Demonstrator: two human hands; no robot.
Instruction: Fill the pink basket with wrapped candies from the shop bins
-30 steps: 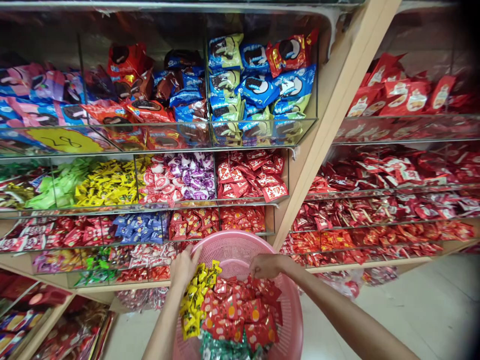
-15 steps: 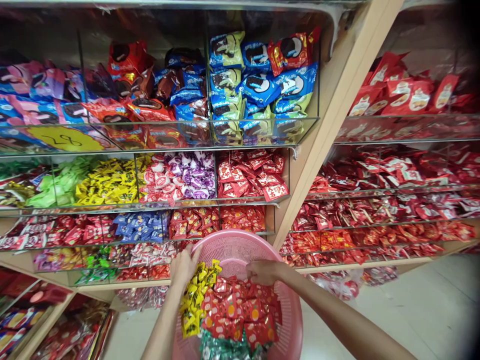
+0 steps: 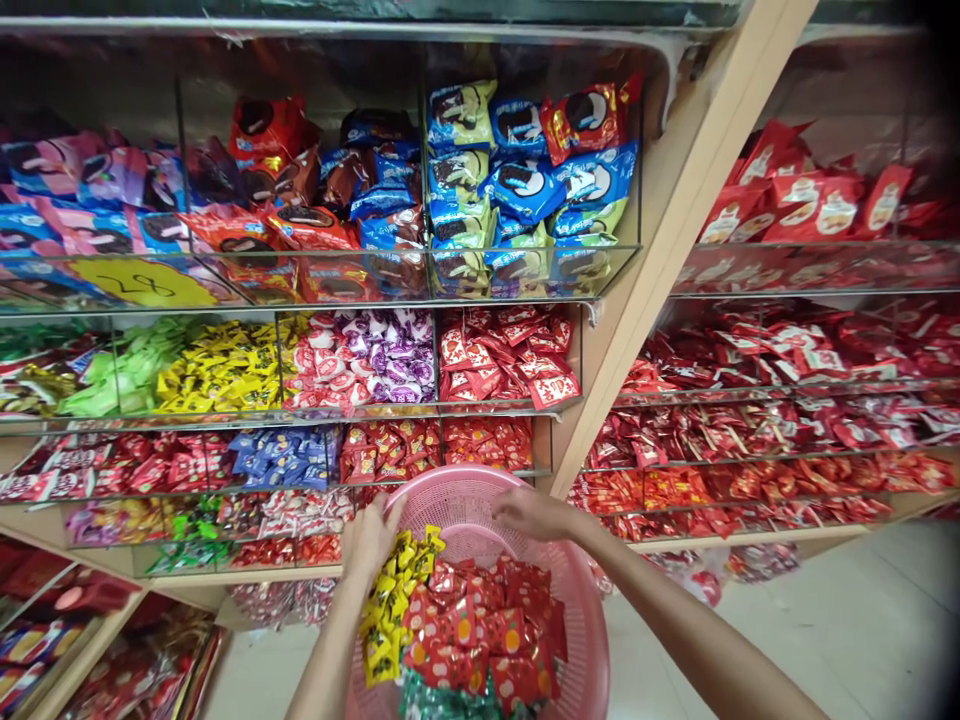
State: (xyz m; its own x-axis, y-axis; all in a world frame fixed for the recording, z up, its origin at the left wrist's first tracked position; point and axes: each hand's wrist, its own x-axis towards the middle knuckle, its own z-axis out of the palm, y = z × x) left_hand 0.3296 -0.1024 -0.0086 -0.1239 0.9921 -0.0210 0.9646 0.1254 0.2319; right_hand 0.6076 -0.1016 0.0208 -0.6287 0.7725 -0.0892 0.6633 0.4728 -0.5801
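Note:
A pink plastic basket (image 3: 589, 620) is at the bottom centre, tilted against the lower shelves. My left hand (image 3: 369, 540) grips its left rim, fingers wrapped over the edge. Inside lie red packets (image 3: 480, 625) in the middle, yellow-wrapped sweets (image 3: 390, 610) along the left and green-wrapped ones (image 3: 450, 695) at the bottom. Over the far right part of the basket, above the red packets, hangs my right hand (image 3: 529, 512). Its fingers are bent and point left; whether anything small is between them cannot be made out.
Shelves of wrapped sweets fill the view behind glass fronts (image 3: 360, 275). A slanting wooden post (image 3: 637, 330) divides them right of the basket. A yellow price label (image 3: 142, 282) hangs upper left. Pale floor tiles (image 3: 810, 620) show lower right.
My right hand has risen slightly away from the red packets, and its fingers look looser. The shelves sit a little lower in view. My left hand stays on the rim.

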